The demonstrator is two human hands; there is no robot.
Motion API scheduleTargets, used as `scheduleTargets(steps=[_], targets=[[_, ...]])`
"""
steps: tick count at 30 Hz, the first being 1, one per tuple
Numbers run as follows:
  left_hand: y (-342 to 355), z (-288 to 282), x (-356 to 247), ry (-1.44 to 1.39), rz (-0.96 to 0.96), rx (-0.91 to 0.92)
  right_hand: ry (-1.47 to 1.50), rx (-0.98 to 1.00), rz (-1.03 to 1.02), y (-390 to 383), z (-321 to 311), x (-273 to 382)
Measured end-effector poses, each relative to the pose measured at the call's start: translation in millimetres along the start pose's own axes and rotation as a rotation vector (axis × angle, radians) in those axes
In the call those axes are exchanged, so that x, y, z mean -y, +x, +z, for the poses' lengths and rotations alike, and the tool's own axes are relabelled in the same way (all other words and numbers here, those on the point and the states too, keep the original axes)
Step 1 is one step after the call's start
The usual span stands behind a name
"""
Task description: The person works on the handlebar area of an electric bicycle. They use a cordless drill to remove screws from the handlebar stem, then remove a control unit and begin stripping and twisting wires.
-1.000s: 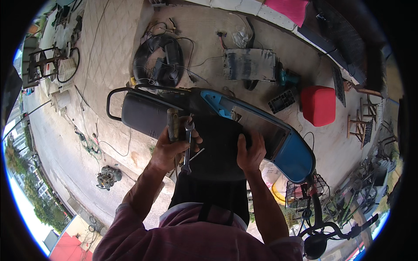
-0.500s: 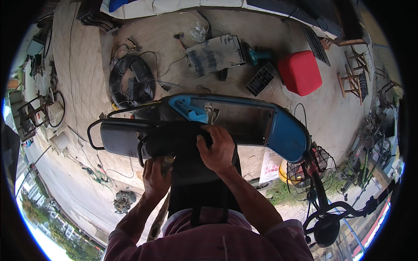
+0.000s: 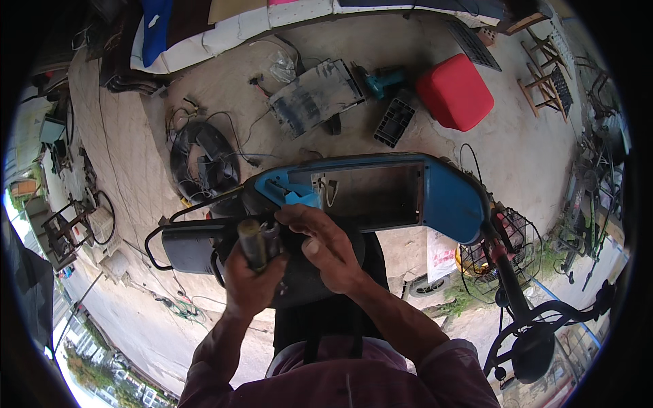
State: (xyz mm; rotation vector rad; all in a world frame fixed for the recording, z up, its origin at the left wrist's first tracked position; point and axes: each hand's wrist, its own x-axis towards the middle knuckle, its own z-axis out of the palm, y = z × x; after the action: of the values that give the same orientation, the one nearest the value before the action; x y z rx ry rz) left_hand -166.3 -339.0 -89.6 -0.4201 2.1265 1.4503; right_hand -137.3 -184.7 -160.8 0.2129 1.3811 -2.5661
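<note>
In my left hand (image 3: pixel 248 282) a thick, round handle (image 3: pixel 252 243) with a dull yellowish end stands upright, gripped by the fingers. A silvery metal piece (image 3: pixel 271 239) shows beside it; whether both belong to one tool I cannot tell. My right hand (image 3: pixel 330 251) hovers just right of it, fingers stretched toward the metal piece and thumb apart. Beneath both hands is the black seat (image 3: pixel 306 282) of a blue electric scooter (image 3: pixel 452 204). Its frame has an open rectangular compartment (image 3: pixel 374 194), with a light blue plastic part (image 3: pixel 296 194) at the compartment's left end.
Beyond the scooter lie a black tyre (image 3: pixel 228 153), a scuffed flat metal case (image 3: pixel 316 98), a teal power drill (image 3: pixel 384 80), a black crate (image 3: pixel 394 122) and a red box (image 3: pixel 456 92). Handlebars (image 3: pixel 524 326) and a wire basket (image 3: pixel 507 245) are at the right. Cables trail over the floor.
My left hand has risen off the seat and turned the handle upright. My right hand has left the seat's edge, its fingers now pointing left toward the handle. The view has shifted slightly.
</note>
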Motion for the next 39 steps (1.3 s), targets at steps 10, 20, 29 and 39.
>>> scheduleTargets(steps=[10,20,29,39], targets=[[81,188,47,0.368,0.554,0.420,0.661,-0.384,-0.063,8,-158,-38],[101,161,25,0.429,0.514,0.741,0.772,-0.600,0.362,-44,-269,-194],[143,125,-27,0.115,0.068,0.710,0.236,-0.988,0.713,-26,-390,-378],[172,128,-20,-0.080,-0.024,0.179,-0.956,-0.895,0.700,1,-333,-285]])
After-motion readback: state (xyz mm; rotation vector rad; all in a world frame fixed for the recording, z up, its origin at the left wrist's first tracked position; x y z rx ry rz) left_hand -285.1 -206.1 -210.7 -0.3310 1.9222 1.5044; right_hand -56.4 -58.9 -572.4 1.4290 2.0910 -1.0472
